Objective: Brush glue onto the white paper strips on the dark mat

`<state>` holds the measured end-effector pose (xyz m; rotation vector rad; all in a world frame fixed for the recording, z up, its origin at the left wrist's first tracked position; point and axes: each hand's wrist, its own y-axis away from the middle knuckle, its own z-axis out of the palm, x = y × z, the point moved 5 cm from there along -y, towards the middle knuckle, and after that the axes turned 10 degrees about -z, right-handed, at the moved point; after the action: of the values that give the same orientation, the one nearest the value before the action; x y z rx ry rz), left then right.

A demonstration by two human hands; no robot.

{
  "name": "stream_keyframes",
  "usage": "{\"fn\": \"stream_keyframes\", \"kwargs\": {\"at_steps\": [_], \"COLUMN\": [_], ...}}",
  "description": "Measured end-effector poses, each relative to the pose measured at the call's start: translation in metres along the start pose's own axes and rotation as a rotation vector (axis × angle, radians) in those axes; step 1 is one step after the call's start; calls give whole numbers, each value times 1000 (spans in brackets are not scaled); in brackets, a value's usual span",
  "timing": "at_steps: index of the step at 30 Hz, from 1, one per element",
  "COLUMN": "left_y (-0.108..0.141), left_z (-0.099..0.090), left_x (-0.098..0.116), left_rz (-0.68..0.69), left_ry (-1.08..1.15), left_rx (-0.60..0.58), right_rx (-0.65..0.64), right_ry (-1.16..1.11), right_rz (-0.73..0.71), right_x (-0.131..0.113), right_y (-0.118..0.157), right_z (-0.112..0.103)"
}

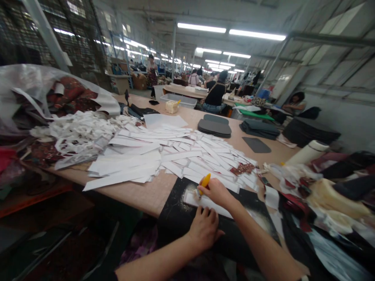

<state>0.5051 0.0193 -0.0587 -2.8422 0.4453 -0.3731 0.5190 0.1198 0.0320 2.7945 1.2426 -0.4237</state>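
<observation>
Tabletop (pixel 143 197), near edge | my right hand (pixel 216 191) grips brush (pixel 205 181) | left hand (pixel 204 228), loosely bent, touches strip (pixel 208 202) | looks half-done; pile (pixel 196 152) unclear

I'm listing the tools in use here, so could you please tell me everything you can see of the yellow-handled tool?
Gripped in the right hand, the yellow-handled tool has a bright, plastic-looking handle that leans up and to the right in the picture. Its pale lower end, perhaps bristles, is blurred; it touches or nearly touches the white strip on the black mat.
</observation>
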Motion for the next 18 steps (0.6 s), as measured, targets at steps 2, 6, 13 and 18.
{"fn": "stream_keyframes", "kwargs": {"at_steps": [2, 6, 13, 18], "left_y": [1, 2, -42, -90], "left_z": [-1, -7, -13, 12], "left_x": [1, 1, 17, 71], "left_rz": [7, 10, 10, 141], "left_ry": [2, 4, 21, 66], "left_rx": [20, 52, -32, -232], "right_rx": [-30, -11, 344, 570], "right_ry": [-84, 62, 165, -6], "right_rz": [95, 447, 757, 675], "right_x": [29, 111, 142, 120], "right_y": [26, 109, 221, 235], "right_z": [-2, -28, -63, -48]}}
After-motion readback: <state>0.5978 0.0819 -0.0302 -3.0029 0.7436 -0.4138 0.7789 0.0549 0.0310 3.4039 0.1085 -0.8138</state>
